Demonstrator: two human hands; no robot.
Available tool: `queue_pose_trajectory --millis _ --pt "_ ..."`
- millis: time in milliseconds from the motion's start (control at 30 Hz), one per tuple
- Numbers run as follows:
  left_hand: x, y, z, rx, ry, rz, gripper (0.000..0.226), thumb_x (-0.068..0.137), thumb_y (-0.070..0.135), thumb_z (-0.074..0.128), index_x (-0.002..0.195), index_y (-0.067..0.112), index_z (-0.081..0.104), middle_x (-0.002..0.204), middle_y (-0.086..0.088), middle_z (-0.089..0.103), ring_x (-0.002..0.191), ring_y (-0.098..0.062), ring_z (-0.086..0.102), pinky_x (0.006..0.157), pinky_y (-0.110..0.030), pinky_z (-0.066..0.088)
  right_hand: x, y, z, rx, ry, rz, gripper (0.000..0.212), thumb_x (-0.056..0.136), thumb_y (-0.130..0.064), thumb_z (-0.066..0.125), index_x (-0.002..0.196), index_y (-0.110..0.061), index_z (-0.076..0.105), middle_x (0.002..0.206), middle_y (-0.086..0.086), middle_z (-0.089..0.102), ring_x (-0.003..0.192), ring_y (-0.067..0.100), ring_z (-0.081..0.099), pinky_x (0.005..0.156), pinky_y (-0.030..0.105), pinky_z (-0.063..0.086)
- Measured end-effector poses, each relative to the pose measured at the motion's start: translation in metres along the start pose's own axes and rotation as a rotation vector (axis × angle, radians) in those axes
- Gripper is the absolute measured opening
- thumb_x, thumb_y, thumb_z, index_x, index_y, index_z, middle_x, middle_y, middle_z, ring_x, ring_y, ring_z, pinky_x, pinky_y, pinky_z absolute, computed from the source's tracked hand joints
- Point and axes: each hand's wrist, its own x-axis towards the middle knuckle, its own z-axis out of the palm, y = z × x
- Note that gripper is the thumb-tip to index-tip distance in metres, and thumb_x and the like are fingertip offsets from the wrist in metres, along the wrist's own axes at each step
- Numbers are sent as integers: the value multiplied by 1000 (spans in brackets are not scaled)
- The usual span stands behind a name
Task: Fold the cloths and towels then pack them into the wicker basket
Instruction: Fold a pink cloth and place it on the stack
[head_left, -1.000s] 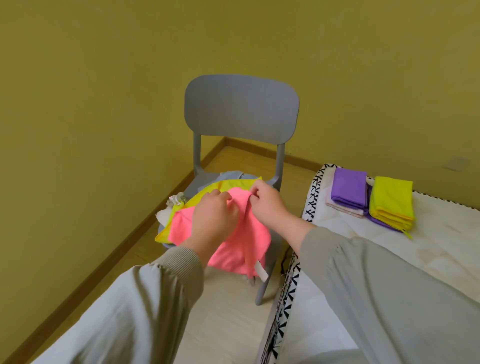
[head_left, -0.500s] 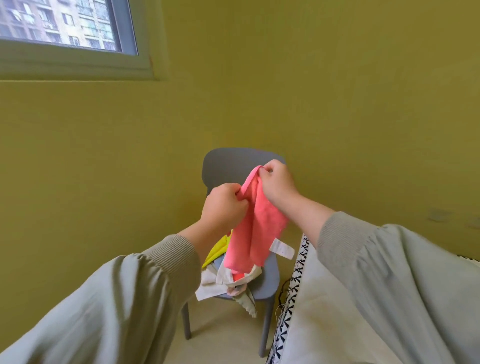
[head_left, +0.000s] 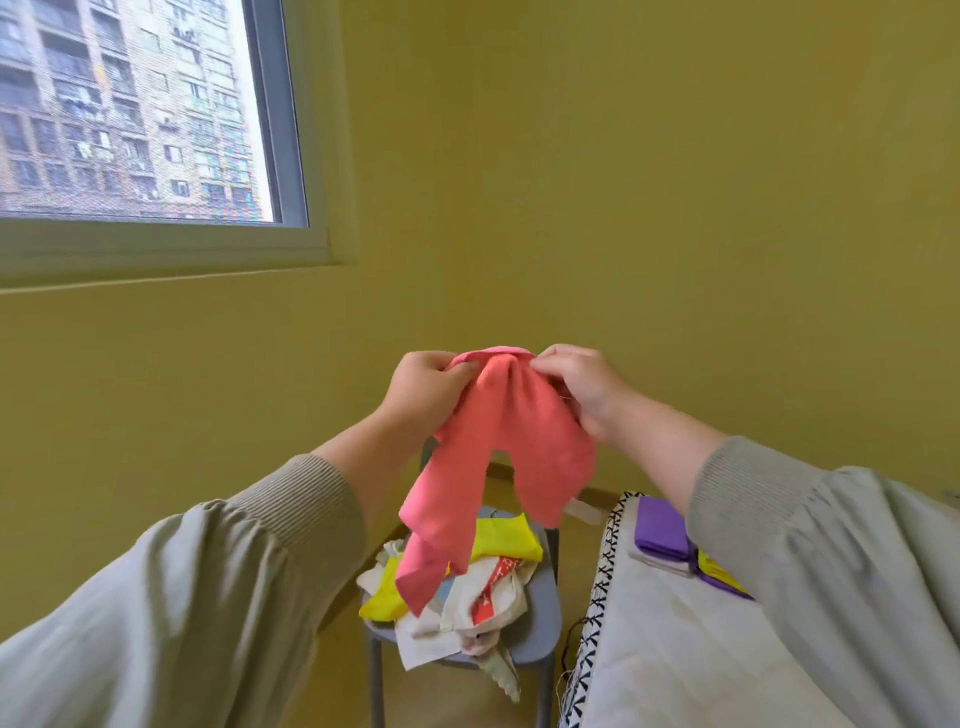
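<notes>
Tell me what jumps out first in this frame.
The pink cloth, held up mid-frame with the left hand and right hand pinching its top edge. Below it, a heap of unfolded cloths on the grey chair; a window fills the upper left.

Single head cam, facing forward toward the wall corner, hands (head_left: 519, 395) close at centre, chair (head_left: 540, 629) below, window (head_left: 140, 109) upper left.

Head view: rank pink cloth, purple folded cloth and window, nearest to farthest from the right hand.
1. pink cloth, pinched in the right hand itself.
2. purple folded cloth, lower right on the quilted surface.
3. window, far upper left.
</notes>
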Motion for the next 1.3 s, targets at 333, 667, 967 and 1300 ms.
queue_pose_trajectory --millis 333,667,967,1300 --pt "5 43 -12 161 52 84 27 89 16 56 63 9 52 54 0 40 51 -15 35 46 -25 28 -15 -47 -8 -696 -11 -217 16 90 -14 60 75 -17 59 66 -4 53 58 8 45 44 10 33" --pt "3 48 -21 487 -92 94 17 80 4 52 76 10 67 59 1 49 59 -18 45 47 -21 34 -15 -55 -8 -565 84 -222 12 93 -12 54 99 -9 64 76 -1 55 66 13 49 53 21 36" --pt "11 48 -30 180 84 13 13 84 8 59 81 13 71 61 2 55 56 -13 48 49 -20 37 -24 -57 -24 -540 -123 -177 18 85 -18 69 70 -12 60 66 4 57 56 14 51 51 22 40" --pt "5 55 -26 123 88 96 12 84 12 64 74 7 59 59 0 42 55 -14 35 49 -25 28 -22 -57 -27 -271 -251 95 22 97 -17 50 82 -9 63 62 1 59 45 9 53 45 18 42"
